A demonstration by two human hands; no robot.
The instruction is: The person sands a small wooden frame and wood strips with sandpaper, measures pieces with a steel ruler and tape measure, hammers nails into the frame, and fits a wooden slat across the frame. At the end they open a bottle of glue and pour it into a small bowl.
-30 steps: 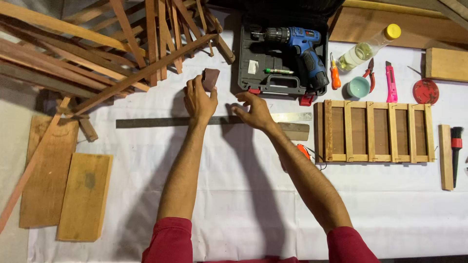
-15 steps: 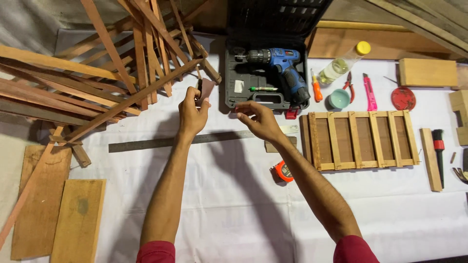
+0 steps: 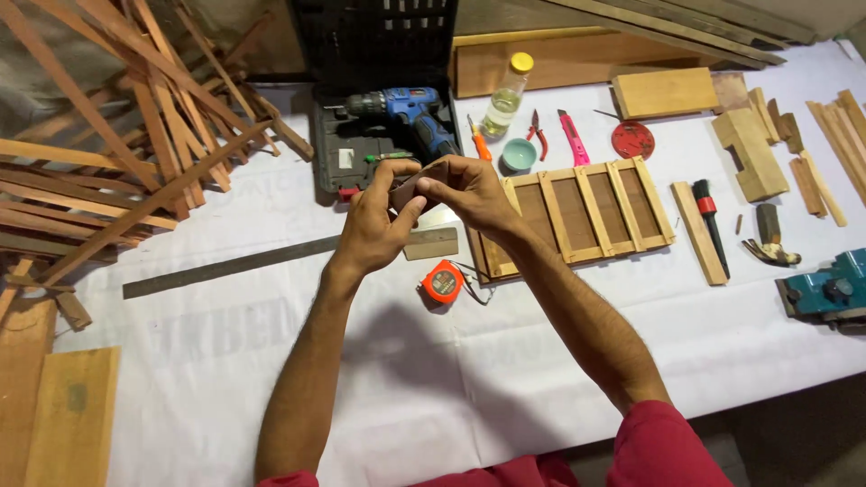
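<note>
Above the white cloth (image 3: 271,379), just near of the open drill case (image 3: 361,144), you are holding both hands raised and brought together. Your left hand (image 3: 374,225) is pinching the near-left end of a small flat brownish piece (image 3: 417,183), thumb on one face and fingers curling behind it. Your right hand (image 3: 465,191) is gripping the far-right end of the same piece, fingers folding over its top edge. The two hands are touching around the piece, and the piece is sitting clear of the cloth; its material cannot be told from this view.

Directly under your hands a pale wooden block (image 3: 431,243) is lying on the cloth, at the right end of a long metal ruler (image 3: 230,267) that is running out to the left. An orange tape measure (image 3: 442,280) is lying just near of the block. To the right of your right hand, a slatted wooden frame (image 3: 577,216) is resting flat. Far of your hands, a blue cordless drill (image 3: 408,113) is lying in the case, with a small teal cup (image 3: 519,154), a clear bottle with a yellow cap (image 3: 505,95) and a pink utility knife (image 3: 572,137) to its right. A heap of thin wooden slats (image 3: 117,126) is filling the far-left corner.
</note>
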